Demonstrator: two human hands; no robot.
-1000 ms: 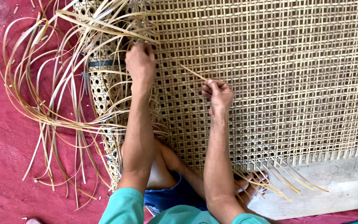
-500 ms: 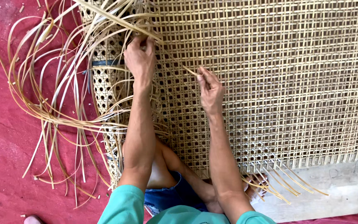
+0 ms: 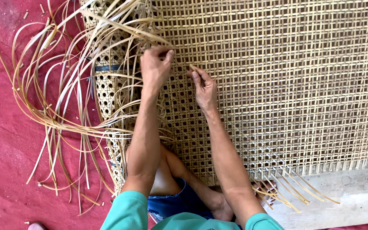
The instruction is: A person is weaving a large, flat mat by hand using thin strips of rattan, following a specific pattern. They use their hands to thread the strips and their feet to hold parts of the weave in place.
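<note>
While the person sits with bent legs in blue shorts (image 3: 173, 204) nearest the camera, both arms in teal sleeves (image 3: 128, 211) reach up onto the big woven cane mat (image 3: 286, 85). Just past the knees, the mat's near edge has loose strip ends (image 3: 286, 194) poking out over a pale board (image 3: 346, 198). Farther up on the mat, the right hand (image 3: 204, 87) pinches a thin cane strip (image 3: 191, 67) between thumb and fingers, so its grip is closed on the strip. Just left of it, the left hand (image 3: 155, 68) is curled, fingertips pressed on the mat, pinching strands there. Left of the mat, many long loose cane strips (image 3: 60, 98) curl over the red floor cloth (image 3: 5, 149).
</note>
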